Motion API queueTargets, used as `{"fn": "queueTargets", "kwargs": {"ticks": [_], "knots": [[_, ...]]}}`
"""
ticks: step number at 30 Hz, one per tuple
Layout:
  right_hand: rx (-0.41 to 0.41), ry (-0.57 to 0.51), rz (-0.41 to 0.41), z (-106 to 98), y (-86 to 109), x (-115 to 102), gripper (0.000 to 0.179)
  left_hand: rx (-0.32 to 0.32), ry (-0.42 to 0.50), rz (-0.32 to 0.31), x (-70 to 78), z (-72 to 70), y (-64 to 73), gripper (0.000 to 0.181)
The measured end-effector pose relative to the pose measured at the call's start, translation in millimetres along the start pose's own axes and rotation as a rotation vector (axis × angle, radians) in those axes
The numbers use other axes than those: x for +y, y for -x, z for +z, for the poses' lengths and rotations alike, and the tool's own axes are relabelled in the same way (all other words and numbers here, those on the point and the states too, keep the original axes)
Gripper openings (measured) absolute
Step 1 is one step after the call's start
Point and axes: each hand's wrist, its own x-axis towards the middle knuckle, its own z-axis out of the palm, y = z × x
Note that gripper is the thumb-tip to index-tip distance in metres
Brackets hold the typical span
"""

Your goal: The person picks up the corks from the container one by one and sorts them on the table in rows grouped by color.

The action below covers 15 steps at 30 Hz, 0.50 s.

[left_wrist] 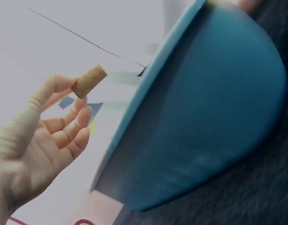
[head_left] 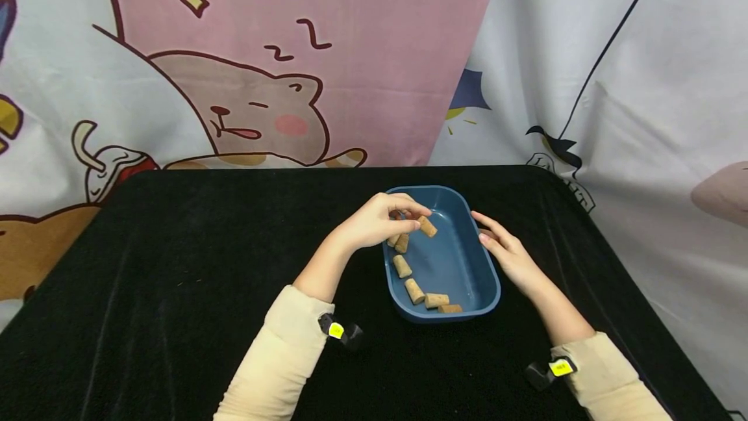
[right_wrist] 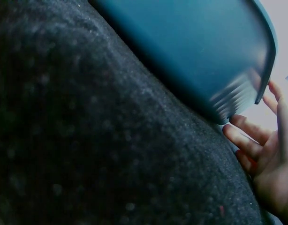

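We are pinching a cork (head_left: pixel 428 227) in our left hand (head_left: pixel 381 218), fingers clamped on it, its long axis slanting toward head-view lower right, our right hand (head_left: pixel 510 253) touching the bin (head_left: pixel 452 258), fingers apart.

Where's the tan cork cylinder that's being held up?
In the head view, the tan cork cylinder is pinched by the person's left hand above the blue rectangular plastic tray, toward its far end.

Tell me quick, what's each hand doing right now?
Left hand: closed on one cork, pinching it.
Right hand: open, at the side of the blue bin, not holding any cork.
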Motion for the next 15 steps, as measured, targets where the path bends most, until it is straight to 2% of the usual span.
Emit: {"fn": "queueTargets", "kwargs": {"ticks": [9,15], "knots": [[-0.009,0.000,0.015,1,-0.9,-2,0.050,0.074,-0.004,0.033,1.3,-17.5,27.0,0.026],[-0.004,-0.004,0.019,1,-0.1,-2,0.051,0.115,-0.037,0.016,-2.8,-28.9,38.2,0.029]]}}
